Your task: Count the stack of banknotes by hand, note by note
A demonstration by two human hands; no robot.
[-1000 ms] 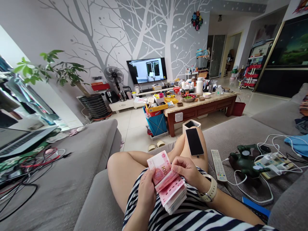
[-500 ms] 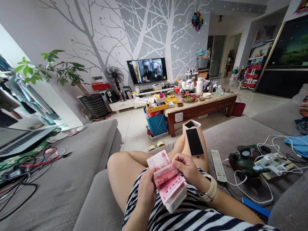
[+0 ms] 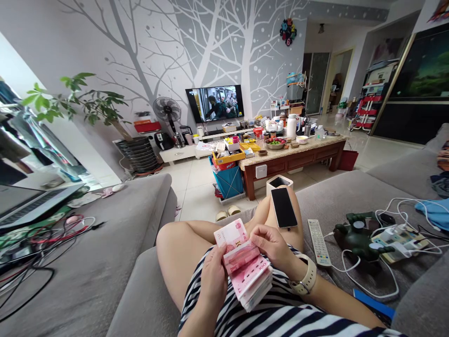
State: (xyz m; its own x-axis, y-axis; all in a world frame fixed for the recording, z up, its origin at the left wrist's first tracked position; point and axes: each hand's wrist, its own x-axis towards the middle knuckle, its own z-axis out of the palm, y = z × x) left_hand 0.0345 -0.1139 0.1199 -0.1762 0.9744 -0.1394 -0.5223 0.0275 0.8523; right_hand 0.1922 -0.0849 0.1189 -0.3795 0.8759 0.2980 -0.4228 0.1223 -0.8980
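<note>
A thick stack of pink banknotes (image 3: 250,276) rests on my lap over a striped garment. My left hand (image 3: 213,276) is closed around the stack's left edge, thumb on the top notes. My right hand (image 3: 272,245), with a beige watch on its wrist, pinches the far end of the top note (image 3: 229,233), which is folded upward. A black phone (image 3: 283,207) lies face up on my right knee, just beyond the right hand.
I sit on a grey sofa (image 3: 105,262). A white remote (image 3: 318,241), a dark green toy (image 3: 358,238) and white cables (image 3: 393,220) lie to my right. A laptop (image 3: 31,206) and wires are at left. A cluttered wooden coffee table (image 3: 291,157) and a TV (image 3: 214,103) stand ahead.
The top note, lifted high a second ago, has been folded lower toward the stack. Both hands stayed on the banknotes. The picture on the TV changed.
</note>
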